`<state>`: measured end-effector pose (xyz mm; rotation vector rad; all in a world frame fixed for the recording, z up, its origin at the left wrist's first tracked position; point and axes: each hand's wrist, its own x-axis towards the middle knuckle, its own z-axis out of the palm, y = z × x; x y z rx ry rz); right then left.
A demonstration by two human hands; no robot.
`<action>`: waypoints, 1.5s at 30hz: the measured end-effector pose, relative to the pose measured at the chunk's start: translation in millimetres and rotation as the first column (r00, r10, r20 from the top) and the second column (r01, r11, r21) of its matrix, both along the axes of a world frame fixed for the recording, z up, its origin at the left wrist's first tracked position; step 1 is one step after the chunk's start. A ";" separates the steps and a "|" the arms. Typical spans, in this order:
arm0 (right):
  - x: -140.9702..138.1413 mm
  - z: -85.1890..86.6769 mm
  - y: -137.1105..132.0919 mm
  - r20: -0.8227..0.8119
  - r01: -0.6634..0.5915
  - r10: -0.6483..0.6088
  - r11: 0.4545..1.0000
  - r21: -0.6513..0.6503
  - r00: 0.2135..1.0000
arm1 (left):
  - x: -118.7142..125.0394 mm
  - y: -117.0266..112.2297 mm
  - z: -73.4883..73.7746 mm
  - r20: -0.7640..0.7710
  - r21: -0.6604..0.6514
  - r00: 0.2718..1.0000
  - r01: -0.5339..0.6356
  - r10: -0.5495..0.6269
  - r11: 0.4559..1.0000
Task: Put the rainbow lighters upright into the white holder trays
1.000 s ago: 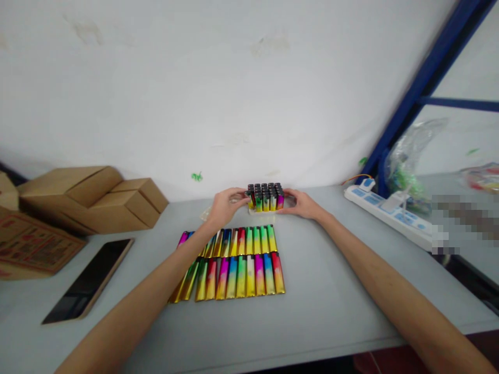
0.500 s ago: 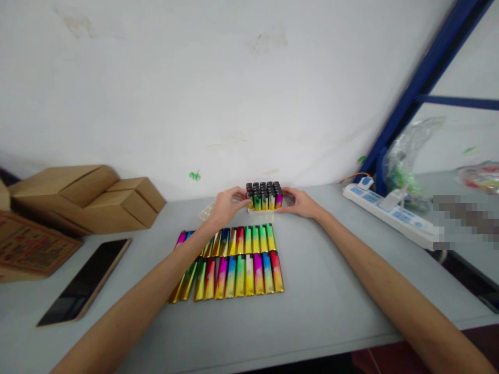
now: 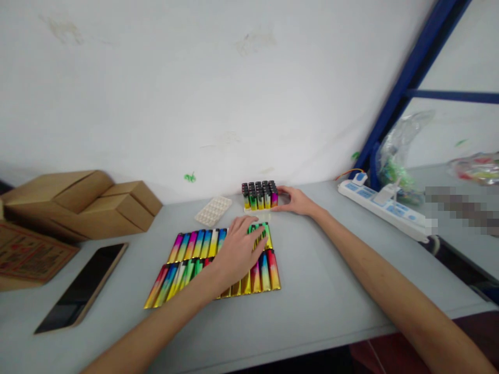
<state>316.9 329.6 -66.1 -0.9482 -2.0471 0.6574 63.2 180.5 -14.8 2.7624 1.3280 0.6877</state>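
Two rows of colourful gold-based lighters point(image 3: 195, 257) lie flat on the grey table point(image 3: 319, 296). My left hand point(image 3: 239, 249) rests over the right part of those rows, fingers spread on the lighters, holding none. A small tray of upright lighters point(image 3: 259, 196) stands near the wall. My right hand point(image 3: 294, 201) touches that tray's right side, fingers curled against it. An empty white moulded tray point(image 3: 213, 210) lies just left of the full one.
Cardboard boxes point(image 3: 86, 202) are stacked at the left, with a dark phone point(image 3: 83, 285) in front of them. A white power strip point(image 3: 384, 209) lies at the right by a blue frame post point(image 3: 401, 88) and a plastic bag point(image 3: 401, 156).
My left hand left the tray of upright lighters and came back onto the flat rows. The right hand stays at the tray. The white moulded tray is now uncovered.
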 end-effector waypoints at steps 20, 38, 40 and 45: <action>-1.8 -0.7 3.4 -0.054 -0.062 0.064 0.998 0.031 0.996 | 79.3 18.3 12.8 -0.302 -0.023 0.939 -0.177 0.162 0.984; -0.3 -1.9 5.3 -0.015 -0.037 0.038 0.997 0.075 0.999 | 53.7 16.7 19.1 0.593 -0.557 0.802 0.350 0.065 0.753; -0.7 -1.4 4.0 -0.024 -0.044 0.045 0.997 0.059 0.999 | 44.7 8.8 19.3 0.671 -0.607 0.718 0.391 0.183 0.692; -0.7 1.1 -0.2 -0.017 -0.029 0.029 1.000 0.008 0.999 | 29.6 -2.5 16.3 0.685 -0.564 0.664 0.222 0.300 0.795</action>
